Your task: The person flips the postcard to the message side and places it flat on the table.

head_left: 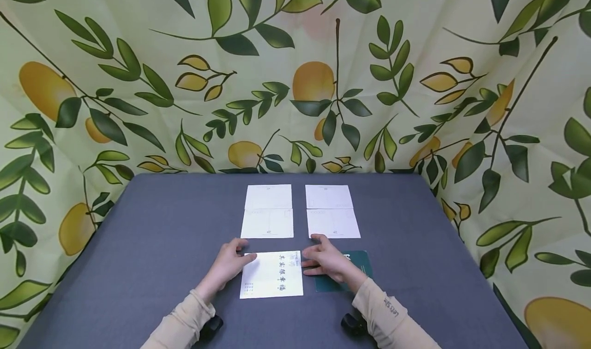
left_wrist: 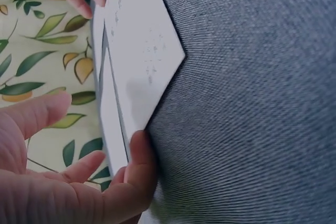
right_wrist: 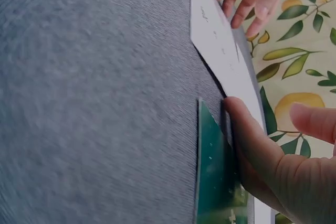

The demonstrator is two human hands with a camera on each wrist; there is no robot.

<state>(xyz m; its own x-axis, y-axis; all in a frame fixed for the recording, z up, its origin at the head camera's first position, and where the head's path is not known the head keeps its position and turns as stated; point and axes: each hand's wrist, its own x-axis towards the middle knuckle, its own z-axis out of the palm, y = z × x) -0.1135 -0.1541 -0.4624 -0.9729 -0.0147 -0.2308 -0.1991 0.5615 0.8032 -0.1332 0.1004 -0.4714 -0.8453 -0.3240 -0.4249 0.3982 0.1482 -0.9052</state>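
Observation:
A white card [head_left: 271, 282] printed with a column of dark handwritten-style characters lies on the grey cloth in front of me. My left hand [head_left: 228, 267] is at its left edge, thumb over the upper left corner in the head view; in the left wrist view a fingertip [left_wrist: 140, 148] meets the card's edge. On the other side, my right hand [head_left: 330, 260] has relaxed fingers at the card's right edge, with the thumb raised in the right wrist view. Beneath the right hand lies a dark green card [right_wrist: 212, 169], partly hidden by it.
Farther back, white cards with faint print lie in two columns, one on the left [head_left: 269, 223] and one on the right [head_left: 333, 223]. The grey tablecloth [head_left: 161, 246] covers the table. Behind it hangs a leaf-and-fruit patterned curtain [head_left: 258, 108].

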